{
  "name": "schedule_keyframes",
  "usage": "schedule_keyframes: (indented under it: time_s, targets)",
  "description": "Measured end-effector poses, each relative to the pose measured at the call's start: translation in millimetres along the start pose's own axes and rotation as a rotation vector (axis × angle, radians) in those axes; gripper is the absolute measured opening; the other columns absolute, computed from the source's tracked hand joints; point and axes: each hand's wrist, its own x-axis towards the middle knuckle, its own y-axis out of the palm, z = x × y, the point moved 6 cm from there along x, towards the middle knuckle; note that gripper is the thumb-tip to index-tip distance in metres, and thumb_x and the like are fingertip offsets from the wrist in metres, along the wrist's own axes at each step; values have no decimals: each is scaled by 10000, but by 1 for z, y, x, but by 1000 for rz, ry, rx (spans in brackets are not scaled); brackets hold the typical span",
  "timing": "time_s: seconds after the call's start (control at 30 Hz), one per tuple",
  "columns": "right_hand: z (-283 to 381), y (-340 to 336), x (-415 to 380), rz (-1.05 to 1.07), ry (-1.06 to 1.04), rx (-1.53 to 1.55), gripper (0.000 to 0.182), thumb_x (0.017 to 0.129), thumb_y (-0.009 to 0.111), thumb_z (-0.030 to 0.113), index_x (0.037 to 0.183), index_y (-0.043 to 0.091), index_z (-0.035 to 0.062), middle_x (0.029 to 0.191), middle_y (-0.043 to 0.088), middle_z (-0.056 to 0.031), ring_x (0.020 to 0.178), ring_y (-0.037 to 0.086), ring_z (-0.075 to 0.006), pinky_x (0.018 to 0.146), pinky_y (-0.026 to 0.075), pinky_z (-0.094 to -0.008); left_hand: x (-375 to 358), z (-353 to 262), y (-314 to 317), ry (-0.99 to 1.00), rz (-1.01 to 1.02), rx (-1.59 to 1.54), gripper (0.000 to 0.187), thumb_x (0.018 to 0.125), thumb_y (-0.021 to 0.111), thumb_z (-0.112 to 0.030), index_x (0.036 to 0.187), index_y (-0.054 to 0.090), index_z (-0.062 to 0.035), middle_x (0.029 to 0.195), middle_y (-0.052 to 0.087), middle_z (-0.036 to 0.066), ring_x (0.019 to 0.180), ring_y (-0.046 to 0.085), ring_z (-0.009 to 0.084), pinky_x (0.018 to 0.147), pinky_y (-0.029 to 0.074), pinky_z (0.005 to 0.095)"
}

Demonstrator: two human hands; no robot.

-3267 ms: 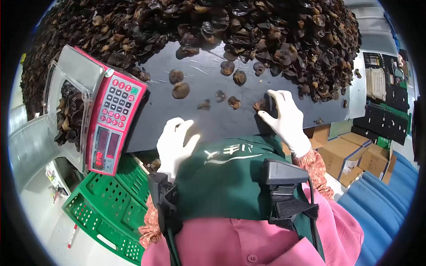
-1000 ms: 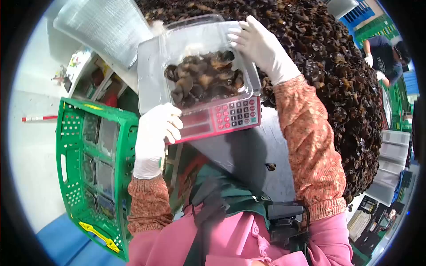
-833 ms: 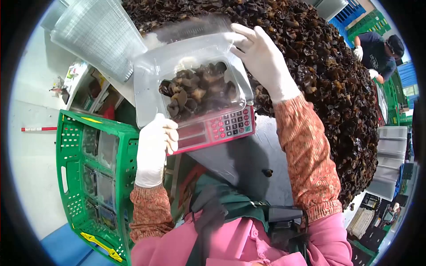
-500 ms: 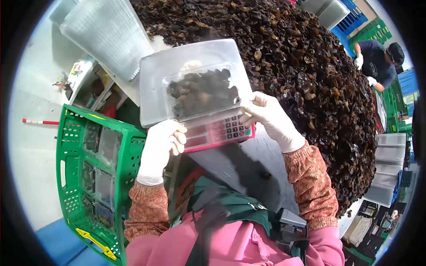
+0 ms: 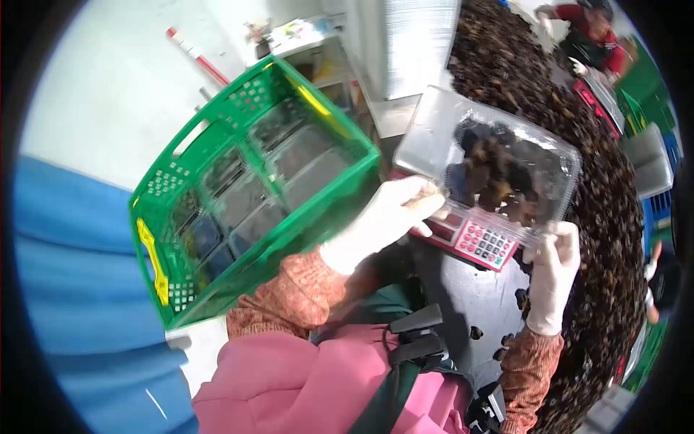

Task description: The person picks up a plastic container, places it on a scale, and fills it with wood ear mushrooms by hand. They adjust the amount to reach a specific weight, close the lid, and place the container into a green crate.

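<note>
Left hand (image 5: 394, 215) and right hand (image 5: 553, 271) pinching the near edge of a clear plastic box (image 5: 506, 170) of dark mushrooms, above a red scale (image 5: 477, 242), green crate (image 5: 249, 192) nearby

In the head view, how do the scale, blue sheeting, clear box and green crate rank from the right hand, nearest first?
From the right hand:
1. Clear box, at its fingers
2. Scale, just left
3. Green crate, farther left
4. Blue sheeting, far left
</note>
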Motion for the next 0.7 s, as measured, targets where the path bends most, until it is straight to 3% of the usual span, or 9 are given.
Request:
schedule_keyframes:
  time_s: [0.1,0.17,0.27,0.3,0.37,0.4,0.5,0.63,0.7]
  targets:
    - [19,30,-6,96,-63,53,77,1016,621,33,1062,560,45,900,665,-51,680,596,-74,636,507,-220,-24,-26,-19,155,130,-218,691,979,729,-239,1522,382,11,1404,553,129,1257,560,196,963,567,375]
    - [17,63,-15,213,-23,59,104,1013,635,31,1089,565,31,983,719,-95,780,683,-122,705,568,-251,-43,-64,-20,368,-141,-92,652,971,729,-206,1510,422,-2,1337,592,80,1199,582,170,1002,523,320]
    - [9,109,-29,386,50,127,368,996,644,6,1348,537,-3,1128,712,-126,959,701,-171,871,571,-319,-77,-88,-70,325,-378,-152,541,951,692,-65,1454,519,37,1374,614,91,1247,574,175,1112,431,340]
    - [11,121,-32,417,76,172,469,988,649,-2,1434,506,-6,1182,704,-134,1011,693,-179,926,560,-341,-95,-95,-97,267,-551,48,494,988,643,-76,1452,519,42,1379,612,104,1243,584,180,1106,438,338]
    - [12,120,-31,435,32,92,484,1016,621,44,1480,488,1,1229,692,-128,1052,674,-180,987,528,-356,-124,-105,-143,392,-600,19,402,1043,599,-150,1403,559,26,1334,653,136,1213,636,230,1049,503,372]
    - [8,112,-28,407,34,71,461,1027,609,59,1471,499,0,1219,697,-124,1040,674,-176,984,528,-351,-129,-95,-186,360,-608,-233,340,1072,566,-244,1354,615,-61,1298,692,100,1143,691,229,932,588,447]
    - [-11,83,-20,304,47,46,398,1062,564,99,1444,530,-6,1168,716,-108,974,670,-150,963,524,-334,-152,-71,-279,150,-896,-302,424,989,701,-371,1316,622,-113,1289,693,110,1149,679,279,901,587,480]
    - [-22,59,-30,160,112,22,373,1061,565,94,1418,550,-15,1134,720,-92,913,665,-136,916,528,-316,-105,3,-390,38,-875,-486,462,981,709,-400,1344,589,-141,1338,644,127,1180,629,332,1017,503,533]
    - [-28,51,-35,123,151,41,364,1060,567,94,1407,558,-15,1125,720,-91,907,667,-136,908,529,-312,-81,35,-409,-135,-967,-182,512,957,718,-432,1335,576,-117,1284,635,119,1101,625,324,1015,489,550]
